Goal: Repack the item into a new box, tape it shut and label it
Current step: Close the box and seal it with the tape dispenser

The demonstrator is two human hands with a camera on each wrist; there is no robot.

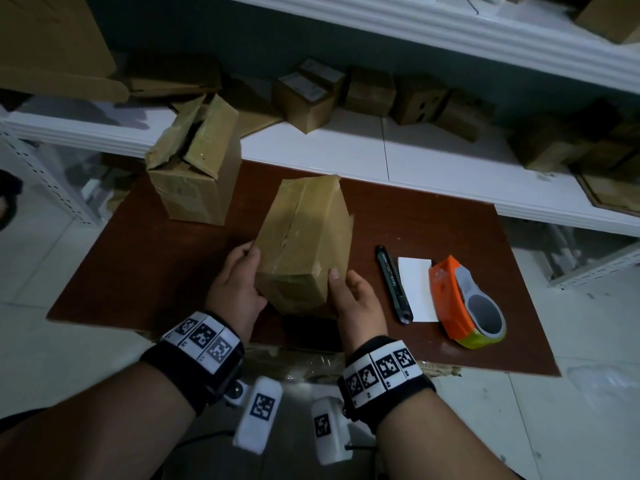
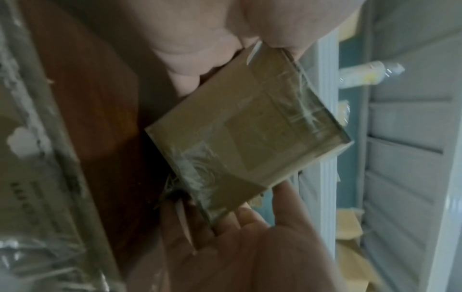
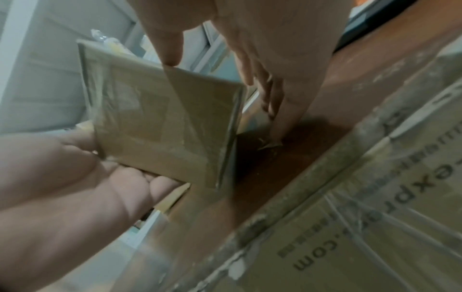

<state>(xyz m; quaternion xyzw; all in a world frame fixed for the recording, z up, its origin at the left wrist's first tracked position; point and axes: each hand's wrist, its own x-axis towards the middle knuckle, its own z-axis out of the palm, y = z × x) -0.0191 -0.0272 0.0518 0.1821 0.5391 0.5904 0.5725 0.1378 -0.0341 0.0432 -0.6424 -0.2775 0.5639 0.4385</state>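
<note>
Both hands gripped one taped cardboard box near the tabletop's front edge, roughly mid-width. Left hand: fingers curled against the box's left face, thumb on its upper edge. Right hand: thumb pressed to the near right corner, fingers wrapped round the right side; the wrist views showed the palms cupping opposite edges of the near end. Box tilted, near end raised, its lower edge apparently off the tabletop; clear tape ran along its top seam and over the near end.

Toward the right edge: black utility knife, white label just beside it, then the orange tape dispenser overlapping the label's right side.

Back left corner: a second box, upright, flaps open and crumpled.

Beyond the back edge: white shelf carrying several small cartons.
</note>
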